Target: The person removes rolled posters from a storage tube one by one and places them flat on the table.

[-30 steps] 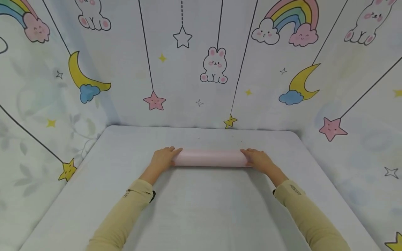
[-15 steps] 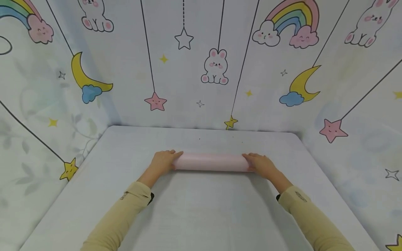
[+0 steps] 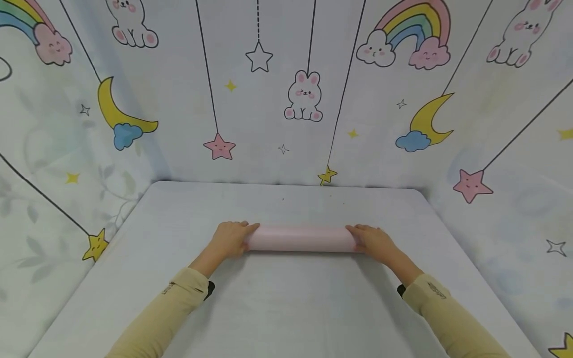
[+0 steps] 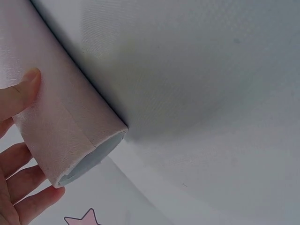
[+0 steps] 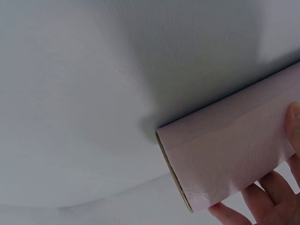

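A pale pink tube point(image 3: 300, 238) with a finely textured skin lies crosswise over the white table. My left hand point(image 3: 231, 239) grips its left end, and my right hand point(image 3: 372, 240) grips its right end. In the left wrist view the thumb presses the near side of the tube point(image 4: 61, 108), while the fingers curve round the far side; the open end shows a hollow, greyish inside. The right wrist view has the right hand point(image 5: 276, 197) holding the tube point(image 5: 225, 145) the same way, near a thin tan edge at its end.
The white table point(image 3: 286, 308) has rounded far corners and a few tiny dark specks toward the back. A white backdrop point(image 3: 268, 114) printed with rabbits, moons, stars and rainbows stands behind it and along both sides.
Both hands have brought the pink tube a short way toward the person, away from the table's far edge. Their grip on its two ends looks the same.
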A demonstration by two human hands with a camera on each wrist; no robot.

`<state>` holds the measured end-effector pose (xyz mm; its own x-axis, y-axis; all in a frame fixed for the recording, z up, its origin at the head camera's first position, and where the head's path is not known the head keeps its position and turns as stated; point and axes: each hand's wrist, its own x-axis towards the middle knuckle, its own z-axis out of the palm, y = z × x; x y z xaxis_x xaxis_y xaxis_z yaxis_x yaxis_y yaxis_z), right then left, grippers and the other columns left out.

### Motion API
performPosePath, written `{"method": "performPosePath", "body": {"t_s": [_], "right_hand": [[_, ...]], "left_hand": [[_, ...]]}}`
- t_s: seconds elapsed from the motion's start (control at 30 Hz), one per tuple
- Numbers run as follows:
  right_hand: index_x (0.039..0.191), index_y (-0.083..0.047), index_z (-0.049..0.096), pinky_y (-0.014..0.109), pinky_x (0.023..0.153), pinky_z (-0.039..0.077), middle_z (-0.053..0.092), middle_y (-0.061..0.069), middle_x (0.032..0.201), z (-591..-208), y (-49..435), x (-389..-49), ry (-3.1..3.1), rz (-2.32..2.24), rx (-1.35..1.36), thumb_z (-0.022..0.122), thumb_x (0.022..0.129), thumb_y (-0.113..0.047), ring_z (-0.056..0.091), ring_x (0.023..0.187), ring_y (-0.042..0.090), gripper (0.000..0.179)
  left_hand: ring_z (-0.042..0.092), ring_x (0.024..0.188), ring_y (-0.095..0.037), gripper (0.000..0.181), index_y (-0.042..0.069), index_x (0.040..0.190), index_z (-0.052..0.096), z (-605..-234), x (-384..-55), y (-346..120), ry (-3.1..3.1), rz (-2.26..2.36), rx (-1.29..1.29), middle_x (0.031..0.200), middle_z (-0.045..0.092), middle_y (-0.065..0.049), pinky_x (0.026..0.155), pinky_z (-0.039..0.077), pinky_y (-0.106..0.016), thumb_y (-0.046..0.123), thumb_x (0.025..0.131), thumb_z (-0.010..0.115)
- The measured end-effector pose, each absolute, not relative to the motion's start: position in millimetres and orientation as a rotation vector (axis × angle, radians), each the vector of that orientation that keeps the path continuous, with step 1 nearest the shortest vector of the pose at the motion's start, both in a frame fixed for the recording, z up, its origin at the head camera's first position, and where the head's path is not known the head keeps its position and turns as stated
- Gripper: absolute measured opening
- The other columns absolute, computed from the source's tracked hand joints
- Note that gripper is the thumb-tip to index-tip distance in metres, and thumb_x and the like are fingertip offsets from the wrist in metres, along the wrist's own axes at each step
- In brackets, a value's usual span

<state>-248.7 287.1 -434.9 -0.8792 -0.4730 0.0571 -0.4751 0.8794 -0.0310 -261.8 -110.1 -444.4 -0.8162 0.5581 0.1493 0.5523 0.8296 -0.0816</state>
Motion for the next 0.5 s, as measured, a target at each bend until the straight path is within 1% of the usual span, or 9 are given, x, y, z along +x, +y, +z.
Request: {"method": "performPosePath", "body": {"t_s": [0.2,0.5], "right_hand": [[0.125,-0.001,0.053,0.059,0.080,0.042,0.059,0.018,0.113,-432.5,288.3,-242.1,-2.979,0.051,0.771,0.074,0.075,-0.017,0.055,0.104,0.035,0.057],[0.124,-0.001,0.054,0.059,0.079,0.042,0.059,0.018,0.112,-432.5,289.6,-233.4,-2.974,0.068,0.783,0.075,0.074,-0.017,0.055,0.103,0.036,0.057]], "left_hand": [[0.059,0.066,-0.024,0.057,0.020,0.124,0.057,-443.3,-256.0,-110.1,-2.811,0.053,-0.891,0.098,0.064,-0.006,0.054,0.046,-0.036,0.030,0.071,0.076],[0.056,0.061,-0.023,0.058,0.019,0.125,0.057,-439.4,-244.8,-109.7,-2.832,0.045,-0.921,0.097,0.063,-0.004,0.054,0.044,-0.035,0.031,0.071,0.077]]}}
